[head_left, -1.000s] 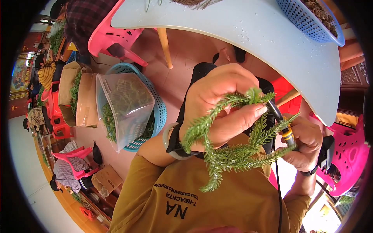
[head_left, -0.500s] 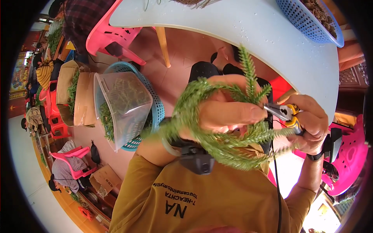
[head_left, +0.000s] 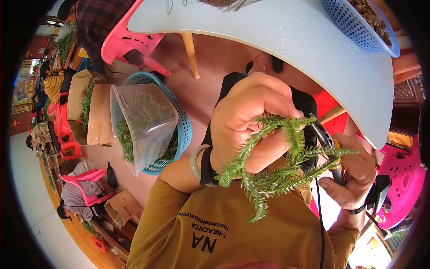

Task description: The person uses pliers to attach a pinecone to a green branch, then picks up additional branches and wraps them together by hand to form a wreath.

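Bent sprigs of artificial pine greenery (head_left: 273,184) hang in a loose loop from my left hand (head_left: 255,105), whose fingers are closed round their stems. A short sprig end points out beside the thumb. On the right, my right hand (head_left: 356,172) is wrapped round the yellow-and-black handles of a pair of pliers (head_left: 321,134). The dark jaws rise beside the left fingertips and the sprig end. Whether the jaws grip anything, I cannot tell. Some needle tips cross in front of the pliers.
A pale table (head_left: 268,36) curves ahead, with a blue basket of pine cones (head_left: 358,27) at its far right. Left, a clear plastic bin (head_left: 145,121) of greenery sits in a teal basket (head_left: 186,130). Cardboard boxes (head_left: 99,114) and pink chairs (head_left: 134,42) stand beyond; other people sit farther left.
My left hand has turned, its back now more in view, and the greenery loop has swung lower and opened out. The pliers have tipped upright as my right hand moved slightly down.
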The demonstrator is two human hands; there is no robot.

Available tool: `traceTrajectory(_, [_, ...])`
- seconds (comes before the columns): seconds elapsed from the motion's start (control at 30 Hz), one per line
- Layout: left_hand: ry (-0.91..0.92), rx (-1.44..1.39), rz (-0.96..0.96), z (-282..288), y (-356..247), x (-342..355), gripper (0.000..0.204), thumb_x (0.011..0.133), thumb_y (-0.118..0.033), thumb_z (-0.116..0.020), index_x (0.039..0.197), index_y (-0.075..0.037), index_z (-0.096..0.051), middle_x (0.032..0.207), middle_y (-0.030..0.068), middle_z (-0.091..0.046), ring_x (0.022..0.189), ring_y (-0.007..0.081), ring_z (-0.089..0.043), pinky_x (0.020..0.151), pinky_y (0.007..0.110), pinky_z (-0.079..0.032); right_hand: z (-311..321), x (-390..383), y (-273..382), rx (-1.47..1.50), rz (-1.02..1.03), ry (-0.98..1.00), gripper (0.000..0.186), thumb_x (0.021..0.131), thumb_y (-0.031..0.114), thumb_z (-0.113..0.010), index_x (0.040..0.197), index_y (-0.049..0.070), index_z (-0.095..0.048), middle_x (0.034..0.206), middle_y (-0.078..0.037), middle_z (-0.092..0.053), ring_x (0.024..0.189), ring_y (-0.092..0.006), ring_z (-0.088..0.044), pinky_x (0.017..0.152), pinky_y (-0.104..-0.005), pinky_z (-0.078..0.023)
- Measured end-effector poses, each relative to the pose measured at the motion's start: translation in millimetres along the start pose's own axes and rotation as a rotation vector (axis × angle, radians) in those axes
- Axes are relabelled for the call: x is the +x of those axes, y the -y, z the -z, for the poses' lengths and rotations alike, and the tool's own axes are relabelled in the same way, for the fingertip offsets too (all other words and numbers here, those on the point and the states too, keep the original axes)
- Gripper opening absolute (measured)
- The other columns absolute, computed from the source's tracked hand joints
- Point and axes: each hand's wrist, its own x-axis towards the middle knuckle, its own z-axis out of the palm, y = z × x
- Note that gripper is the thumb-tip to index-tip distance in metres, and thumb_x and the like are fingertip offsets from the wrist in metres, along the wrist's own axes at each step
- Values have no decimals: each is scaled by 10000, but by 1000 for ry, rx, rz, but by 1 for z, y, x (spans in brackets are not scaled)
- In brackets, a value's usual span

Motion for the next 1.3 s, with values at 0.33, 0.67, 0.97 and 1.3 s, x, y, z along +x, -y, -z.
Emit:
traceTrajectory(0.33, [-48,233,-231,7,2,-5,284,619,40,-673,896,-13,-643,974,119,-550,764,189,-553,654,275,-453,-8,-6,12,-17,-41,19,330,596,161,-789,779,-33,-596,985,-244,-601,738,-275,-588,641,-319,-466])
traceTrajectory(0.67, [-72,243,-301,7,7,-6,323,612,51,-671,928,-14,-652,990,120,-551,780,196,-571,653,276,-473,-19,1,15,-106,68,-59,321,546,151,-777,709,-10,-552,887,-232,-606,642,-291,-566,582,-327,-461])
traceTrajectory(0.97, [-122,239,-376,3,9,-8,300,634,55,-671,929,1,-654,1001,137,-547,777,189,-590,665,272,-489,-17,-2,11,-109,109,-27,321,510,140,-759,700,-8,-547,868,-242,-606,619,-298,-568,552,-336,-458])
traceTrajectory(1.3, [-125,234,-394,6,9,-5,307,628,35,-710,927,-6,-656,1011,136,-556,746,181,-584,636,258,-476,-20,3,13,-96,116,-72,345,507,154,-776,667,-7,-516,847,-249,-604,583,-300,-557,538,-331,-454])
